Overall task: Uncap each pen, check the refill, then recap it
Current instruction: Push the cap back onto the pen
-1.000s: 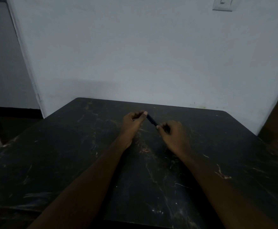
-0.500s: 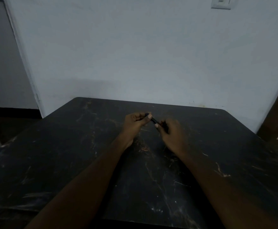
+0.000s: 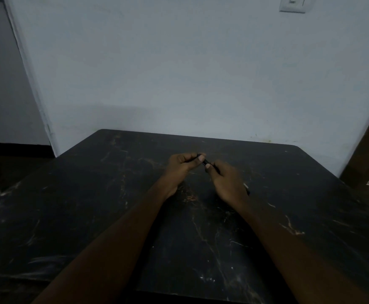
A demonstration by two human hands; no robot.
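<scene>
Dim room, pale blue-grey wall (image 3: 190, 73) behind a dark marble-look desk (image 3: 91, 205) with pale veins and scratches. One light switch (image 3: 292, 4) sits high on the wall toward the right.

You have one pen (image 3: 206, 162) up between both hands, just above the desk, closer to its far edge than the near one and about midway between the side edges. It looks dark, black or deep blue, slim, and only a short stretch shows between your thumbs; the lighting is too poor to tell cap from barrel or whether the cap is on. A thin dark bit with a pale tip (image 3: 246, 188) pokes out past the right side of your right hand; can't tell if it's the pen's other end or a second item.

Your left hand (image 3: 182, 166) has its fingers curled in, thumb and fingertips pinched tight on the pen's left end. Your right hand (image 3: 227, 183) is also curled closed, thumb pressed on the pen's right part, the rest hidden in the fist. Both hands are almost touching at the thumbs.

Count: one pen in view for sure, two hands, two bare forearms, one desk, one switch.
</scene>
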